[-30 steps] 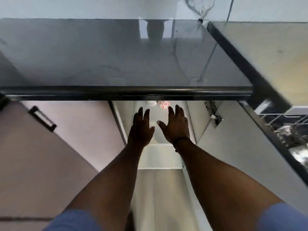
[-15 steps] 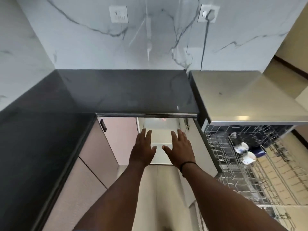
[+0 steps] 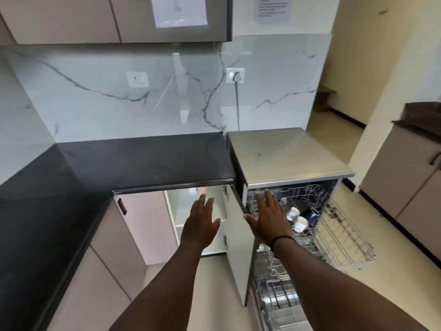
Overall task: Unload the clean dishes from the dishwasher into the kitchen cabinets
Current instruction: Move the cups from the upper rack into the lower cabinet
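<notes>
**Both hands empty, two cups waiting in the upper rack**

Right now the task's things sit in the dishwasher (image 3: 293,158), whose upper rack (image 3: 334,225) is pulled out to the right of the counter. Two white cups (image 3: 297,218) lie tilted on the wires near the rack's left side, close together, with a dark blue dish (image 3: 310,215) just behind them; what kind of dish it is I cannot tell. The rest of that rack looks bare. Below it the lower rack (image 3: 274,297) holds something shiny, but it is too blurred to name.

The right hand (image 3: 269,218) hovers over the rack's left edge, fingers spread and palm down, holding nothing and just beside the cups. The left hand (image 3: 199,225) is likewise spread flat and empty, in front of the open lower cabinet (image 3: 198,220). The two hands are well apart, with the cabinet's open door (image 3: 238,247) standing edge-on between them.

Inside the cabinet the white shelves look mostly free; something small, white and reddish (image 3: 198,190) rests at the back of the upper shelf, half hidden under the black countertop (image 3: 143,163).

What could go wrong, in my judgement: the open door juts out right beside the rack, so a cup carried across could knock against its edge. The cups are tilted and close to each other, so a hasty grab at one could clink it against its neighbour or catch it on the wires. Reaching deep under the countertop lip could also bump a cup on the way in.
</notes>
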